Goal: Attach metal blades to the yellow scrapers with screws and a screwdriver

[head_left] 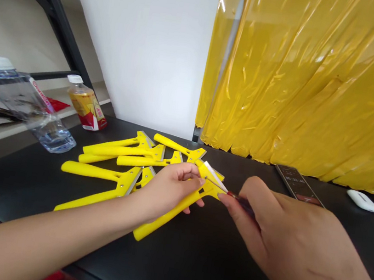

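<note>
My left hand [169,188] is closed around a yellow scraper [165,216], whose handle slants down toward the front of the table and whose wide head points away from me. A pale metal blade runs along that head. In my right hand [284,237] is a screwdriver [242,202] with a dark handle, gripped between thumb and fingers. Its thin shaft reaches across the scraper's head, near my left thumb; the exact tip contact is hard to make out. Several more yellow scrapers [92,170] lie in a loose group to the left and behind my left hand.
On the black table [211,264], a clear water bottle [38,105] and a drink bottle [87,105] stand at the left. A phone [299,184] and a white earbud case [362,200] lie at the right. Behind rise a white panel [151,47] and yellow plastic sheeting [314,79].
</note>
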Tool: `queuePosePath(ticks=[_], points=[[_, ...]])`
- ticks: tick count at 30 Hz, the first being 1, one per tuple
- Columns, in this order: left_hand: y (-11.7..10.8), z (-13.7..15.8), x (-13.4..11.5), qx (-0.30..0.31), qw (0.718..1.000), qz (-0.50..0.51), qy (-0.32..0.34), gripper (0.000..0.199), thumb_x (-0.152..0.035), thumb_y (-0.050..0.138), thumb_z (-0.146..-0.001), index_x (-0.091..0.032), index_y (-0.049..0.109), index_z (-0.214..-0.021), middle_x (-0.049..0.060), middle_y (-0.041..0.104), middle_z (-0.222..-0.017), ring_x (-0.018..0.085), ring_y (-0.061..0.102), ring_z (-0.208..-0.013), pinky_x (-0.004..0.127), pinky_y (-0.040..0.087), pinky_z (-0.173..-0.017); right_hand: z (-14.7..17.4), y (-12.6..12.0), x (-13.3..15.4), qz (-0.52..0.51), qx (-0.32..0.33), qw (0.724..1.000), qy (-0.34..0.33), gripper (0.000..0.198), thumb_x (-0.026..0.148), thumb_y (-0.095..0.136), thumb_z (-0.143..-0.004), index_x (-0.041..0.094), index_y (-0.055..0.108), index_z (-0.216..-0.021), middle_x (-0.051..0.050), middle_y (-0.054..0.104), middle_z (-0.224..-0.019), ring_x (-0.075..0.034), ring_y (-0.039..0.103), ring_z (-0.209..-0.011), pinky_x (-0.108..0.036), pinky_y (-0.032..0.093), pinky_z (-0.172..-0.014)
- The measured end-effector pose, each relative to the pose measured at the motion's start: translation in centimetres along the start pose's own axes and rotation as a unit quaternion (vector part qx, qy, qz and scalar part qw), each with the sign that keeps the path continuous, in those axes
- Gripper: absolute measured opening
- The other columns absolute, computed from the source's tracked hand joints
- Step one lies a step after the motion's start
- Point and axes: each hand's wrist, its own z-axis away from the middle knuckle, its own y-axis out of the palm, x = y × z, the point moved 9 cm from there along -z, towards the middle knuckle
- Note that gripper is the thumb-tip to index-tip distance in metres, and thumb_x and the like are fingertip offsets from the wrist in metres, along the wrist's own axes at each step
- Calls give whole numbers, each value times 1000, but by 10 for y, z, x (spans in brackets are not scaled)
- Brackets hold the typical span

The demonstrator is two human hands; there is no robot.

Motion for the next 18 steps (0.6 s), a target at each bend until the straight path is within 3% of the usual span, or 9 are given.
queuePosePath(ticks=[3, 6, 9, 13, 16, 18], points=[[-1, -1, 0, -4, 1000, 1, 4, 20, -37, 67, -94, -19, 60, -94, 4, 70, -92, 20, 75, -77, 22, 52, -48, 0, 0, 0, -16, -2, 1000, -7, 29, 36, 36, -111, 22, 49, -89, 1, 58, -63, -16, 56, -45, -30, 30, -44], [-1, -1, -1, -5, 1000, 3, 4, 20, -38, 69, -92, -19, 61, -95, 5, 70, -92, 20, 75, -77, 21, 51, -48, 0, 1, -2, -4, 1, 1000, 1, 32, 37, 36, -111, 24, 46, -83, 4, 51, -56, -15, 50, -38, -31, 26, -42], [-1, 0, -2, -13, 1000, 0, 8, 19, -37, 68, -93, -19, 61, -95, 4, 69, -90, 20, 75, -76, 21, 52, -47, 0, 0, -2, -2, -2, 1000, -2, 28, 38, 40, -110, 22, 49, -89, -1, 60, -66, -18, 59, -48, -30, 32, -46], [-1, 1, -2, -13, 1000, -2, 7, 19, -37, 66, -94, -19, 62, -96, 4, 68, -91, 20, 75, -77, 21, 52, -48, -1, 0, -2, 17, -6, 1000, 2, 31, 36, 40, -110, 24, 45, -82, 3, 51, -58, -16, 51, -40, -31, 26, -44], [-1, 1, -3, -15, 1000, -3, 12, 19, -37, 67, -94, -19, 62, -97, 4, 69, -91, 19, 75, -76, 21, 52, -48, -1, 1, -1, 2, -3, 1000, -8, 27, 35, 39, -110, 22, 49, -88, 0, 58, -66, -18, 58, -49, -30, 30, -46], [-2, 0, -3, -17, 1000, -5, 14, 20, -38, 67, -94, -19, 62, -97, 4, 69, -91, 19, 75, -75, 21, 52, -48, -1, 2, -1, -4, 4, 1000, -9, 28, 34, 38, -110, 23, 48, -87, 2, 55, -62, -16, 53, -43, -30, 27, -45]])
